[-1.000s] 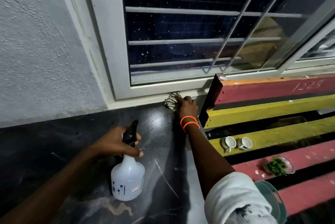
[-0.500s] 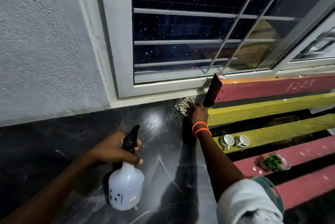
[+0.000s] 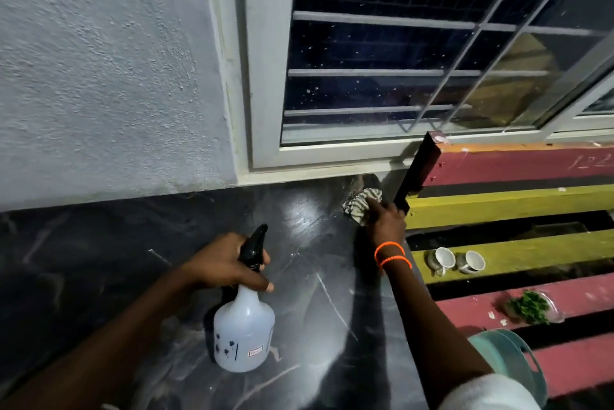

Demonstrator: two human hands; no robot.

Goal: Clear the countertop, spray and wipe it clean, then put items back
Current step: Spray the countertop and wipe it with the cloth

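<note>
We look down on a dark, glossy desk point(image 3: 139, 263) veined with pale streaks, set against a rough grey wall point(image 3: 99, 60) and a white-framed window point(image 3: 265, 77) with bars across the dark glass.

Our left hand point(image 3: 226, 265) curls round the neck of a spray bottle point(image 3: 244, 330), fingers wrapped just under its black trigger head point(image 3: 254, 246). The bottle stands upright on the desk, its translucent white body carrying small dark marks and a little label low on the front.

Our right hand point(image 3: 387, 220) reaches far forward to the back of the desk, near the window sill. It holds a striped, crumpled cloth point(image 3: 358, 205) against the surface; the cloth bunches out to the left of the fingers, touching the desk. Two orange bands point(image 3: 392, 255) circle that wrist, and a white sleeve point(image 3: 488, 393) shows at the bottom edge.

Just beside the right hand, a rack of painted slats point(image 3: 515, 203) begins, red and yellow boards running off to the right with dark gaps between them. Two small white cups point(image 3: 457, 261) lie tipped on their sides on a yellow slat, close together. On a red slat lower down sits a clear dish of green leaves point(image 3: 530, 308). A pale teal plastic container point(image 3: 511, 359) sits near the bottom right, partly hidden by the sleeve.
</note>
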